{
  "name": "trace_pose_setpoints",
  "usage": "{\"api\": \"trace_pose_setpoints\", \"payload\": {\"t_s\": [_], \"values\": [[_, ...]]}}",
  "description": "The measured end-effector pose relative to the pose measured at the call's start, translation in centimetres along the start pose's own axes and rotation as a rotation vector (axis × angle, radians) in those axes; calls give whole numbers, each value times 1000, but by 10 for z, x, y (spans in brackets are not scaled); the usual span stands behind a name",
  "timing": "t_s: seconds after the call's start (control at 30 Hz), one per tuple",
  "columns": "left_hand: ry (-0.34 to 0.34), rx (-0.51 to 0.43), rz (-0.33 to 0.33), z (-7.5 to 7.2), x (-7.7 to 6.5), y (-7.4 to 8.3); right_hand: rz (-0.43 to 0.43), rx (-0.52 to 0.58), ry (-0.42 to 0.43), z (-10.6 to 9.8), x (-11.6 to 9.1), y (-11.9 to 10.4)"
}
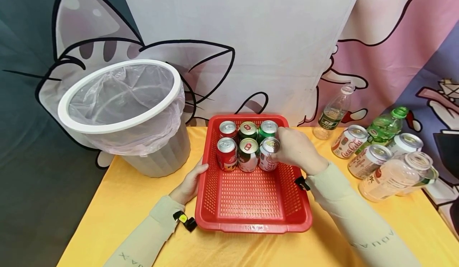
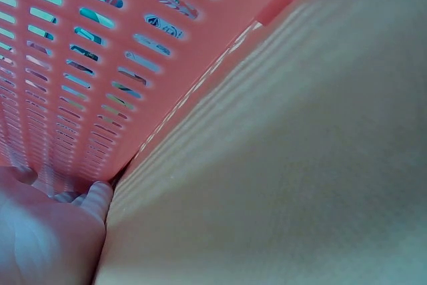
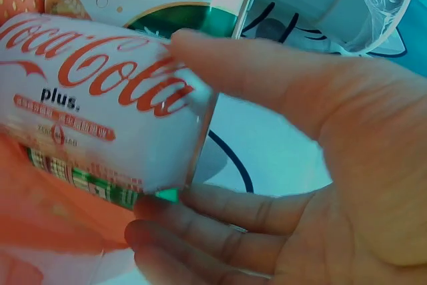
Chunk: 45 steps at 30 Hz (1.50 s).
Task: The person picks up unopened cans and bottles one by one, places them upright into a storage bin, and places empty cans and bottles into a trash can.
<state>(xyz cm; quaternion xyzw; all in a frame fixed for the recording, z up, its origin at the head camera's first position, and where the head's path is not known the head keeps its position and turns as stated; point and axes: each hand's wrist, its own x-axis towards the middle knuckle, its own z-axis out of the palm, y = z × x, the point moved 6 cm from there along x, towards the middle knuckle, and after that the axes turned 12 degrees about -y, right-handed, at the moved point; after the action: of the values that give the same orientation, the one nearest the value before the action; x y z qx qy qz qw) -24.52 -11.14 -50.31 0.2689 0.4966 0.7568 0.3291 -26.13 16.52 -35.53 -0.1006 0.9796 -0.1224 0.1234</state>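
Coca-Cola plus can [image 1: 266, 160] is stood upright in the red basket [image 1: 251, 224], at the right end of the near row of 3. It is held by the right hand [image 1: 295, 149] near its top: the thumb is laid on the lettered side, close to the rim, and the other fingers are curled at the opposite side, so the can is set between them. How firmly it is squeezed cannot be told.

5 more cans are placed around it. Beside it, a can with a red tab [image 1: 248, 161], then a red can [image 1: 227, 159]; behind, a green can [image 1: 263, 133], a dark green can [image 1: 248, 130] and 1 darker red can [image 1: 228, 129].

The basket's left rim is held by the left hand [image 1: 190, 183], thumb at the rim, other fingers bent against the outer wall.

Off to the right, a clear bottle [image 1: 335, 109], a green bottle [image 1: 389, 125], 3 cans [image 1: 348, 142] and 1 wide-mouthed jar [image 1: 389, 181] are grouped on the yellow cloth [image 1: 172, 171]; another container is partly hidden behind the jar. At left, a lined bin [image 1: 154, 161] is seen. A cartoon backdrop [image 1: 279, 44] is hung behind.
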Motion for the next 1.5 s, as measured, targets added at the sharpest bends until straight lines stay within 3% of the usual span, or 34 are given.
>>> {"api": "trace_pose_setpoints", "payload": {"t_s": [0.3, 0.5, 0.77, 1.13, 1.27, 1.5], "values": [[14, 0, -18, 0, 1, 0, -56, 55, 31, -7, -15, 8], [23, -3, -23, 1, 1, 1, -72, 101, 101, -15, -31, 18], [27, 9, -30, 2, 0, 0, -104, 138, 350, -27, -60, 35], [53, 5, -38, 3, 0, -1, -140, 116, 687, -45, -116, 69], [57, 13, -36, 3, 1, 0, -121, 123, 764, -54, -136, 83], [72, 75, -18, 2, 3, 8, -75, 72, 821, -65, -161, 105]]}}
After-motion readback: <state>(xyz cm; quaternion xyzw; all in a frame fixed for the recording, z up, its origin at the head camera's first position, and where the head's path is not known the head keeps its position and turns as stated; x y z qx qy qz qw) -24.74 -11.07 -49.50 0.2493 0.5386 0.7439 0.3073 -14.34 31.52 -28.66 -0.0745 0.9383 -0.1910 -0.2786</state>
